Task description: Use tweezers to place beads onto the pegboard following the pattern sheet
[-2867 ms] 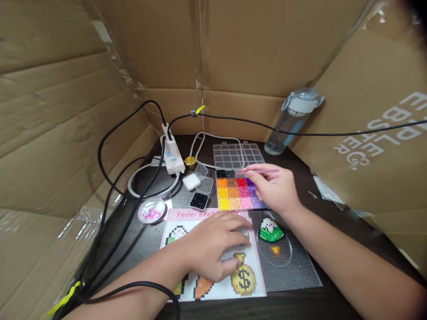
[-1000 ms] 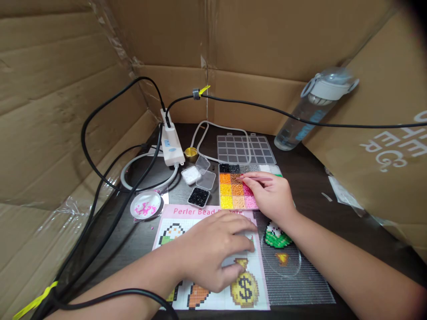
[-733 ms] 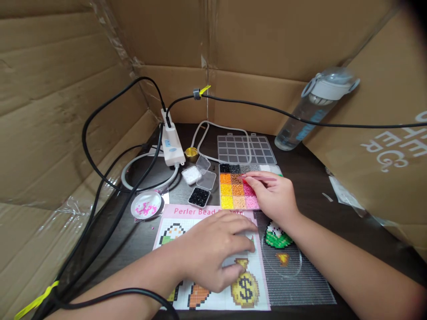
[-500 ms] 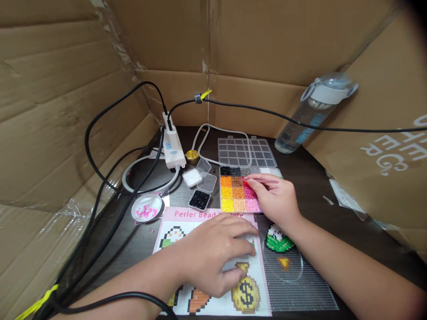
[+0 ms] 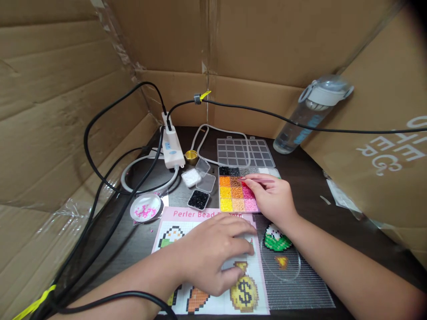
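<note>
My right hand (image 5: 275,198) pinches pink tweezers (image 5: 258,180), their tip down in the red compartment of the bead organiser box (image 5: 233,193). My left hand (image 5: 216,251) lies flat, fingers spread, on the Perler bead pattern sheet (image 5: 200,262), just above the money-bag drawing (image 5: 244,293). To the right of the sheet lies a clear pegboard (image 5: 296,289) carrying a green and white bead figure (image 5: 276,238) and a small orange bead patch (image 5: 282,261).
The box's clear lid (image 5: 245,152) lies behind it. A white dish of pink beads (image 5: 145,208), small tubs of white and black beads (image 5: 199,199), a power strip (image 5: 171,149), black cables (image 5: 110,133) and a water bottle (image 5: 308,113) stand around. Cardboard walls enclose the dark table.
Over the last seconds my right hand lowered the tweezers from above the box into the red compartment. My left hand stayed on the sheet. The view shifted slightly.
</note>
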A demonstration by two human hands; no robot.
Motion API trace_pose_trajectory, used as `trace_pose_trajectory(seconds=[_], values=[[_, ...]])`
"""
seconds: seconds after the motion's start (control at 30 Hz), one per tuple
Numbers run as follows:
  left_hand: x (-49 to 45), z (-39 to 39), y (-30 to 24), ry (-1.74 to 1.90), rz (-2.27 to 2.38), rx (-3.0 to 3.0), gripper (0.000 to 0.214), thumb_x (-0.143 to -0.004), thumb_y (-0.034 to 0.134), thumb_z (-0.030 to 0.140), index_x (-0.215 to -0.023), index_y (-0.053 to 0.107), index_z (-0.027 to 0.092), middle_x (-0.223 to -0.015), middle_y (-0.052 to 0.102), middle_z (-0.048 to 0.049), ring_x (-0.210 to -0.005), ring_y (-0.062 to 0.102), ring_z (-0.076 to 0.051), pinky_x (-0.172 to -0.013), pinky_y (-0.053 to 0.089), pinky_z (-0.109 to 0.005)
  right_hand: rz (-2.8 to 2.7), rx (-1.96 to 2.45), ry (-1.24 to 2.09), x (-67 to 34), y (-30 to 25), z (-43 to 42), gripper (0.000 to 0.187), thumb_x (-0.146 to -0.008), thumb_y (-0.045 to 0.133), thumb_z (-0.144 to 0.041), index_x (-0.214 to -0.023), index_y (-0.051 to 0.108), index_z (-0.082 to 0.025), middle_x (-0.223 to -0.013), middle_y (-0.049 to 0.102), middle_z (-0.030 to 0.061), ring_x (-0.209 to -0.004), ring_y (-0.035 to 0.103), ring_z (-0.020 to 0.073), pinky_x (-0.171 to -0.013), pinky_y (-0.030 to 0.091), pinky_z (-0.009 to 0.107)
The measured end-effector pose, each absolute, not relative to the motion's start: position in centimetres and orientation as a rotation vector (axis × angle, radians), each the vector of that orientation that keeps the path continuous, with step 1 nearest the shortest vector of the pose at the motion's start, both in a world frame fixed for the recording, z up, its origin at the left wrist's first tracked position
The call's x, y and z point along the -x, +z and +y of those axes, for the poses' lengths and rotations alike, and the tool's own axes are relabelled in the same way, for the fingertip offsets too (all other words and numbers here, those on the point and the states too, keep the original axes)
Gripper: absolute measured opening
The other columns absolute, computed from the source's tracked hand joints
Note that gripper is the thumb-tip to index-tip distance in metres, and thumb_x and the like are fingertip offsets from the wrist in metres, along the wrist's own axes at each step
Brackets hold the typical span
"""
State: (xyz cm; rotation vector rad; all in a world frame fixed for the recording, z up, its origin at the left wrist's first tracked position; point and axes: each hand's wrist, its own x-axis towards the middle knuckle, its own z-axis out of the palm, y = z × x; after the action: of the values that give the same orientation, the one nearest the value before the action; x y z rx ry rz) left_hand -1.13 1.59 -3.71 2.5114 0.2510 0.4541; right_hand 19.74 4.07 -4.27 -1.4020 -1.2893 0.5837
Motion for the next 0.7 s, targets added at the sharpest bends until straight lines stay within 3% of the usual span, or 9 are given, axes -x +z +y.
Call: trace_pose_trajectory(seconds=[0.7], values=[[1.1,1.7,-3.4,0.438,0.255,-2.52,0.029,-0.084,0.069,0.028,-0.112,0.071,0.021,-0.14,0.066,-0.0118,-0.127,0.064,-0.032,-0.11,0.052,-0.053,-1.26,1.379,0.524,-19.4,-2.5,3.3,0.011,-0.085,0.074,-0.025,-0.08,0.083,-0.02,-0.087,0.083,0.0064,-0.081,0.08,0.0221,-0.077,0.067,0.035]])
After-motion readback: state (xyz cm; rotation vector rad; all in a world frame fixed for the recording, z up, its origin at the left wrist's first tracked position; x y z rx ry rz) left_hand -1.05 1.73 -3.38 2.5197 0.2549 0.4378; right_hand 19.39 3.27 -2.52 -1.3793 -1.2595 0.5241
